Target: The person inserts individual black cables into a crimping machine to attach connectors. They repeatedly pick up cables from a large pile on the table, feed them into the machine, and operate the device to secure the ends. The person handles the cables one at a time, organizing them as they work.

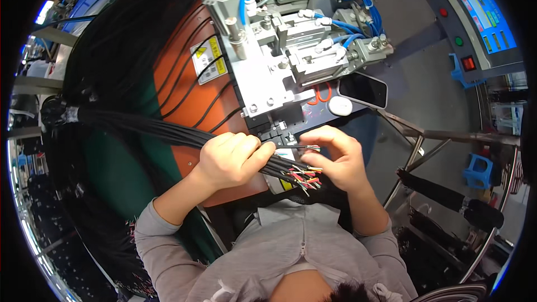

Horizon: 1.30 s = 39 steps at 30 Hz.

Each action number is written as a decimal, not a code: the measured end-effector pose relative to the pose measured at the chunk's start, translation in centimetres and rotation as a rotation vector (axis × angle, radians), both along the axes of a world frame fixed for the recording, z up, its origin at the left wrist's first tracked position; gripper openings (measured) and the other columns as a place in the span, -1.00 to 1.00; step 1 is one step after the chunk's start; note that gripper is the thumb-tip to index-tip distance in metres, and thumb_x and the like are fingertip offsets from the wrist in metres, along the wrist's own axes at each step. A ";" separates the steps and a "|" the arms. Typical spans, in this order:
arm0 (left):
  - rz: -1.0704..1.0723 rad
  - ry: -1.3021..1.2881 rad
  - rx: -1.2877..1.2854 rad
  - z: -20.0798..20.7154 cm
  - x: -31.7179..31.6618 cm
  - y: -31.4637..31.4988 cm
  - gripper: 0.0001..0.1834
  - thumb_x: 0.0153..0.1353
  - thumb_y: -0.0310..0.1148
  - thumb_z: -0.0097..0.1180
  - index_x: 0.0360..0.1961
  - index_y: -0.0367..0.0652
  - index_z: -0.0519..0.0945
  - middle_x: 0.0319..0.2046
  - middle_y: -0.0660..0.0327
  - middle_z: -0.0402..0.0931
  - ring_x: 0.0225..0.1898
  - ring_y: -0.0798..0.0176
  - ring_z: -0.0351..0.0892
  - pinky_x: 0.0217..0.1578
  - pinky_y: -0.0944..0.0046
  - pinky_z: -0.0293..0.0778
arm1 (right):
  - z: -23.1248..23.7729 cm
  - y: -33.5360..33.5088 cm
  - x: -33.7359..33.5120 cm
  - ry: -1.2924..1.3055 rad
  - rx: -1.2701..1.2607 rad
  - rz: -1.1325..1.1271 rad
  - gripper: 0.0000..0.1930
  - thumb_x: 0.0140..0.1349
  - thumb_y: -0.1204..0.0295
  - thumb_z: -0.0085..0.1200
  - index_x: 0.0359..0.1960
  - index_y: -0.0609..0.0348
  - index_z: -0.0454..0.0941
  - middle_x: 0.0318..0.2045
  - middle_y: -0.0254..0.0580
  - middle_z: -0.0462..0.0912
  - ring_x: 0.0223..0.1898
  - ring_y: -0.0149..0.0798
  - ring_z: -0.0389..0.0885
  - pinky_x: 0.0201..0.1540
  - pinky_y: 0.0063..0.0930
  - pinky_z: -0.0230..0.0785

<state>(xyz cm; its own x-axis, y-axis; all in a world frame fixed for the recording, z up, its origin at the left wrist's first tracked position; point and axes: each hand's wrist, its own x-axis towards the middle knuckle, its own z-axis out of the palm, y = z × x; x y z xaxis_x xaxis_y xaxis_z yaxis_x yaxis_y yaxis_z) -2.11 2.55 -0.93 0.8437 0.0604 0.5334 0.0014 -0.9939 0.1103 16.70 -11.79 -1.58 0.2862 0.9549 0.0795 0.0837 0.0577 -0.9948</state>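
Observation:
A thick bundle of black cables (145,127) runs in from the left, and my left hand (232,159) is closed around it close to its cut ends. Past that hand, stripped ends with thin red, white and other coloured wires (304,178) fan out. One cable (295,146) sticks out apart from the rest, just above the bundle. My right hand (337,156) is at its tip, thumb and fingers curved and apart on either side of the coloured wires, with a gap between them. No firm grip shows there.
A metal machine (291,61) with blue air hoses stands just beyond my hands, on an orange panel (193,100) with several cables across it. Right of it lie a phone (363,89), a white case (340,105) and orange-handled scissors (321,94). A control screen (482,8) is far right.

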 end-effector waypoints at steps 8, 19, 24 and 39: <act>0.086 -0.201 -0.059 2.4 0.0 -0.8 -0.77 -0.05 -0.36 0.28 -0.40 -0.27 0.56 -0.49 0.18 0.56 -0.59 0.32 0.54 -0.65 0.44 0.36 | 0.0 2.5 -2.0 0.000 0.151 -0.115 -0.86 -0.02 0.61 0.26 -0.38 0.30 0.64 -0.43 -0.14 0.65 -0.44 -0.40 0.60 -0.38 -0.61 0.42; 0.125 -0.164 -0.208 1.7 0.3 -0.6 -0.77 -0.05 -0.36 0.25 -0.41 -0.29 0.56 -0.59 0.21 0.48 -0.63 0.32 0.47 -0.69 0.40 0.28 | 0.1 4.9 -3.7 -0.172 0.510 -0.194 -0.72 -0.08 0.65 0.29 -0.26 0.33 0.58 -0.37 -0.08 0.64 -0.31 -0.19 0.63 -0.26 -0.47 0.48; 0.146 -0.154 -0.212 1.4 0.3 -0.7 -0.79 -0.06 -0.35 0.22 -0.41 -0.24 0.56 -0.55 0.26 0.44 -0.64 0.37 0.40 -0.71 0.41 0.21 | 0.6 4.6 -3.3 0.190 0.147 -0.038 -0.85 -0.03 0.61 0.25 -0.36 0.31 0.62 -0.41 -0.11 0.62 -0.36 -0.35 0.59 -0.30 -0.56 0.43; 0.152 -0.153 -0.050 0.4 0.5 -1.6 -0.69 -0.15 -0.47 0.19 -0.26 -0.19 0.63 -0.55 0.32 0.43 -0.66 0.42 0.35 -0.71 0.45 0.18 | 1.0 2.7 -0.7 0.310 -0.209 0.072 -0.88 0.19 0.47 0.11 -0.40 0.25 0.45 -0.42 -0.41 0.45 -0.39 -0.58 0.36 -0.33 -0.66 0.23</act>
